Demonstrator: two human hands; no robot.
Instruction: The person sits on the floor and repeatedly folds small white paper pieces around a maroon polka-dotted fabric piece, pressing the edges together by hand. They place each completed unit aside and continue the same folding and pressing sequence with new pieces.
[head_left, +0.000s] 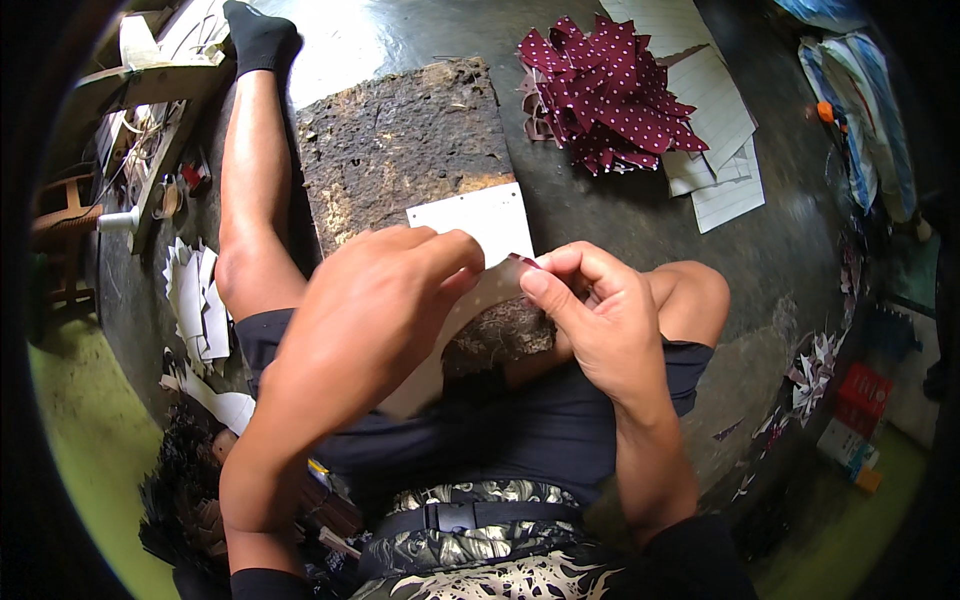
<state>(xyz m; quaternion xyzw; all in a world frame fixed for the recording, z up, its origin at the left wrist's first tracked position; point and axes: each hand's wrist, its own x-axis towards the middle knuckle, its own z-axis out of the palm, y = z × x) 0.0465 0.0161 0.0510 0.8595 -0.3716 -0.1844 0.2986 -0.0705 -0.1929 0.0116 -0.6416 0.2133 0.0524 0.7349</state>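
Note:
My left hand [385, 305] is closed, its curled fingers bent over the upper edge of a pale, faintly dotted fabric piece [485, 293]. Its fingertips are partly hidden behind the hand. My right hand [605, 310] pinches the same piece between thumb and forefinger, where a narrow strip of the maroon side shows at the edge. The piece hangs down toward my lap. Just beyond it, a white card [480, 220] with small dark holes along its edge lies on a rough, worn wooden block [405, 140].
A heap of maroon polka-dot cut pieces [610, 95] sits beyond the block to the right, by lined paper sheets [725, 195]. Pale cut pieces [195, 305] lie beside my left leg [255, 170]. A wooden frame [150, 100] stands far left; plastic bags [865, 120] lie at far right.

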